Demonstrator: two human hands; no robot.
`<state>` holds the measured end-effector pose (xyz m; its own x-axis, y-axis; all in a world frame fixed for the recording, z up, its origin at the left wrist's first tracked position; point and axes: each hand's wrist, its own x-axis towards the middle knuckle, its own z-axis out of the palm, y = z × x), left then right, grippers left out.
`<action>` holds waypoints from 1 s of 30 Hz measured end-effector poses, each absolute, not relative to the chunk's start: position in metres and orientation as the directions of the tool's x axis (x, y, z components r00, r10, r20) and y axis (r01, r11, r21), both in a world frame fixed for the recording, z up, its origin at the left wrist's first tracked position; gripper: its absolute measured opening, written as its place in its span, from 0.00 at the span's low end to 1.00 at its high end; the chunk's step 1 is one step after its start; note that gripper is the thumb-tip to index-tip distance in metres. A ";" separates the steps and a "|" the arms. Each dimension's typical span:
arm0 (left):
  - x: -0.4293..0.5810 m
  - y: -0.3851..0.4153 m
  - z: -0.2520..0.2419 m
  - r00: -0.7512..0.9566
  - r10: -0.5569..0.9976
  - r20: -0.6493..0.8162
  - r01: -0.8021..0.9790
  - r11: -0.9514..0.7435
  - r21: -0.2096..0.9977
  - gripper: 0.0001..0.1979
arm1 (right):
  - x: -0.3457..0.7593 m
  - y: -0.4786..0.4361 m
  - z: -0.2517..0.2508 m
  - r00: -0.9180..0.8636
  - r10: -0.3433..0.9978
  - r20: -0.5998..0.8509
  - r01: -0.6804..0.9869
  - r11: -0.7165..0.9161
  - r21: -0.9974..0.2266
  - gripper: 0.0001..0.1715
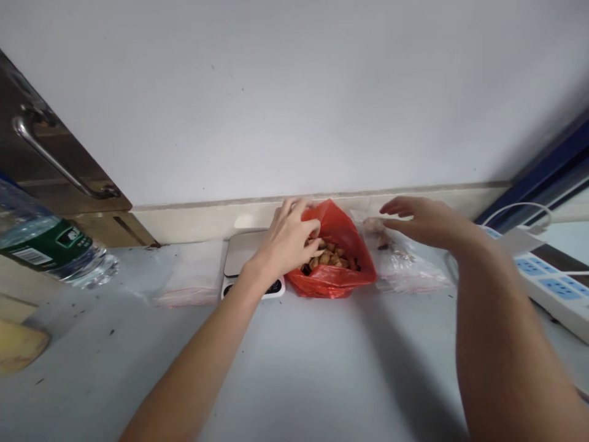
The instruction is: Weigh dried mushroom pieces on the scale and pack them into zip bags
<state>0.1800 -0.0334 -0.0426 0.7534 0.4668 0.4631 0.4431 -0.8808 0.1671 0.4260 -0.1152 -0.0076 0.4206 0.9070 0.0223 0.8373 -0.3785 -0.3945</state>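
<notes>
A red plastic bag (pixel 340 283) stands open on the grey table, with brown nut-like pieces (pixel 335 255) inside. My left hand (pixel 292 236) is at the bag's left side, its fingers curled and reaching into the mouth near the pieces; whether they pinch anything is too small to tell. My right hand (pixel 421 222) hovers to the right of the bag with thumb and fingers apart and nothing between them. Below and beside it lie clear plastic bags (pixel 405 270) with some brownish contents. A kitchen scale (pixel 237 253) is partly hidden behind my left hand and wrist.
Flat clear zip bags (pixel 196 276) lie left of the scale. A water bottle (pixel 55 242) and a yellow object (pixel 21 347) are at the left. White power strips (pixel 552 288) with a cable sit at the right. A wall (pixel 294 110) rises behind.
</notes>
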 end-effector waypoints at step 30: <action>0.179 -0.031 -0.036 0.641 0.506 0.577 0.357 -0.862 0.360 0.08 | 0.432 -0.117 -0.021 0.621 0.778 0.098 0.642 -0.433 -0.633 0.05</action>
